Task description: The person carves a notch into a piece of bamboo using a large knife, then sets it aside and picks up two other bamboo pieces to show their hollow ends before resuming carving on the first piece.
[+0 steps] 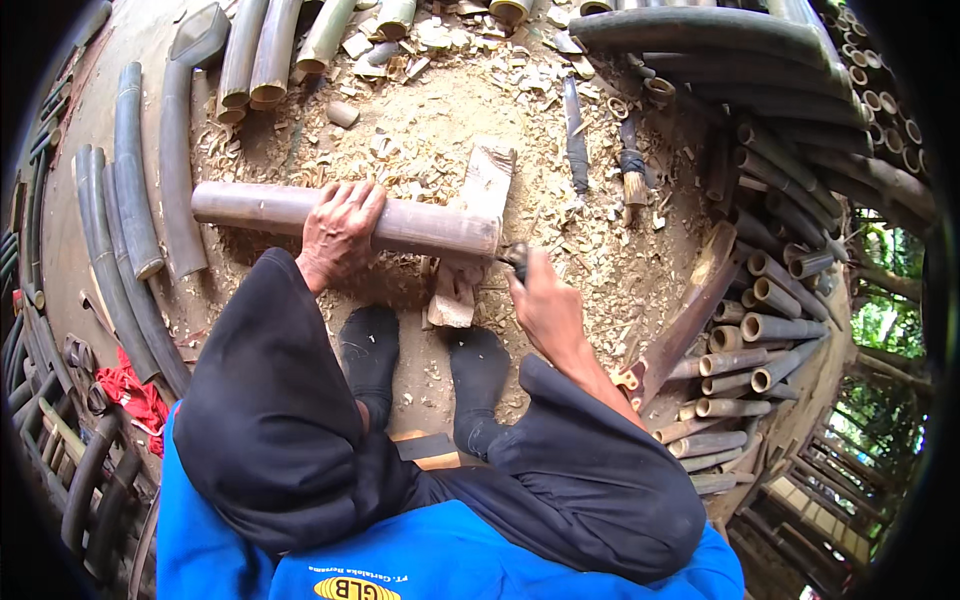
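Observation:
A thick brown bamboo tube [430, 226] lies crosswise in front of my knees, resting over a pale wooden block [488, 182]. My left hand [338, 230] is wrapped over the tube's middle from above. At the tube's right end, my right hand [548, 305] is closed around a dark-handled tool [518, 262]. The tool's working end meets the tube's open end, but its blade or tip is too hidden and small to make out. My feet in dark socks are below the tube, on either side of the block's near end.
Wood shavings [420, 160] cover the ground. A long blade [575, 130] and a wrapped-handle tool [632, 165] lie far right of centre. A handsaw [690, 310] leans beside stacked bamboo tubes [785, 328]. More bamboo [130, 180] and a red cloth [133, 393] lie at left.

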A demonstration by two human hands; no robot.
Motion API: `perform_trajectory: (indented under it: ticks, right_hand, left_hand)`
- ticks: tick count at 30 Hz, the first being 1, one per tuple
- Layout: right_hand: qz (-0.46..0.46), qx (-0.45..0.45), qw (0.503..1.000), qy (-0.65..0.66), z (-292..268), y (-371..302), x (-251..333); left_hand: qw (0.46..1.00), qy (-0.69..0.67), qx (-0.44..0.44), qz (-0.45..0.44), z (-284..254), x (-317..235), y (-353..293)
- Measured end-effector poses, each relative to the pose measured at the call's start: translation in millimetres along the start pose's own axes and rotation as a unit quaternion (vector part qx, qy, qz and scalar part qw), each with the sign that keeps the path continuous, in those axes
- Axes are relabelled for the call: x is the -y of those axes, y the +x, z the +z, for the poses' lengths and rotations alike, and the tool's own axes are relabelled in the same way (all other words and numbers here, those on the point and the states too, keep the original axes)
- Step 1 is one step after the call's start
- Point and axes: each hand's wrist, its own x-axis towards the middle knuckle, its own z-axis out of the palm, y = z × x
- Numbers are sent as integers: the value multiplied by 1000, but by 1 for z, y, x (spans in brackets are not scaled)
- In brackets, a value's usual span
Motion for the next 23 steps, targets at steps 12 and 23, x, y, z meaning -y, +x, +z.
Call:
perform_trajectory:
  ticks: [12,23]
  right_hand:
    - [2,12,999,31,-14,8,12]
    - [-40,-80,986,144,-56,15,59]
  left_hand:
    - [999,13,-38,12,6,2,-2]
    - [991,68,-111,-19,22,0,-25]
